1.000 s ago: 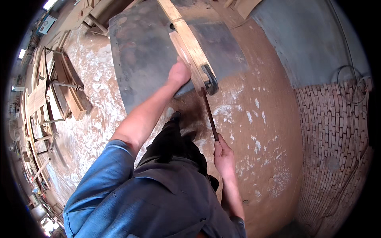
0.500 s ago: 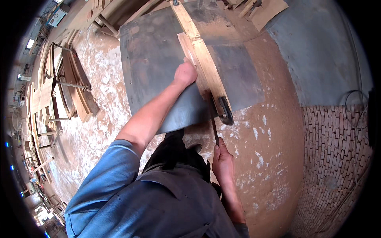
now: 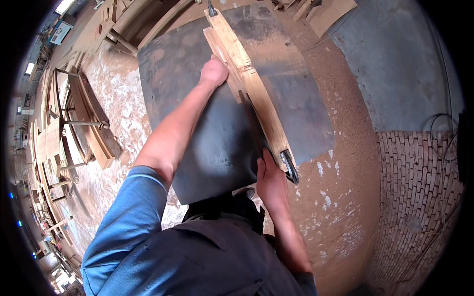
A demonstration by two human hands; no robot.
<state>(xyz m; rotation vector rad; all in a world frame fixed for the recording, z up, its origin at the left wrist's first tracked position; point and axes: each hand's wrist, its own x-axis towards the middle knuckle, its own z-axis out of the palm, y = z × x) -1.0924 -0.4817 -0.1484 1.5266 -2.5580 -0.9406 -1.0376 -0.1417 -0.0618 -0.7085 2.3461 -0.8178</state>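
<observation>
My left hand is closed around the far part of a thin reddish-brown wood strip. The strip lies against the left side of a thicker, pale wooden board on a dark metal-looking tabletop. My right hand is at the board's near end, its fingers closed on a long, narrow, dark file-like tool. That tool runs forward along the board's left edge, its tip at the strip's near end. A dark clamp grips the board's near end, beside my right hand.
Another clamp sits at the board's far end. Stacked curved wood pieces with bars across them stand on the dusty floor at left. A brick surface and a grey slab lie to the right; more timber is beyond the table.
My right hand has pushed the dark tool forward along the board's left edge, coming up beside the near clamp. My left hand keeps its hold on the strip. The view has shifted slightly.
</observation>
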